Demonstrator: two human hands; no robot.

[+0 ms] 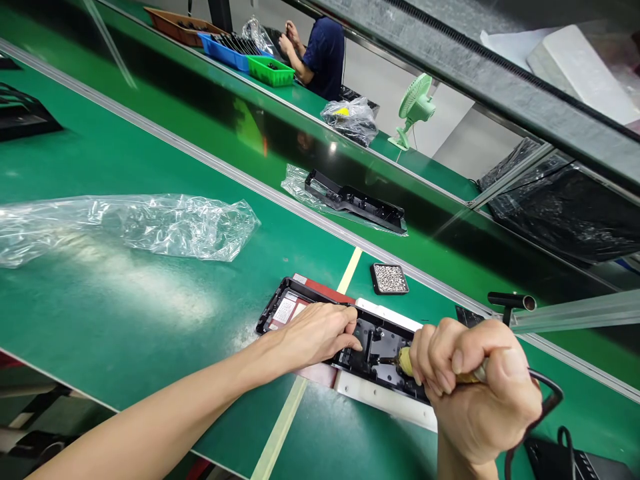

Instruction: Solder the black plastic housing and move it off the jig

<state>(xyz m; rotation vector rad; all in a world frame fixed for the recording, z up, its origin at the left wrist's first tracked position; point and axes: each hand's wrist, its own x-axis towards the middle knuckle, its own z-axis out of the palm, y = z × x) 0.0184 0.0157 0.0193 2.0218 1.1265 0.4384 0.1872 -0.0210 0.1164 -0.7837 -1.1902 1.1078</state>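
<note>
Lower centre of the frame: long black plastic housing (365, 323), open side up, set between white fixture rails (383, 400), running down to the right. Left hand (323, 331) lies across its middle, fingers curled into the cavity; can't tell if it pinches anything. Right hand (480, 387) is clenched round a corded soldering-iron-type tool (405, 361), its tip inside the housing, just right of the left hand. Shallow black dish (374, 283) of small metal pieces (391, 279) sits near the housing's upper edge, right of centre. Handling guess: housing is light, fairly stiff, smooth enough to slide; inner moulded features look the most fragile. Take hold by the outer side walls, near the ends. Tool: handle only, tip may be hot; mind drag from the cord (556, 395), lower right.
</note>
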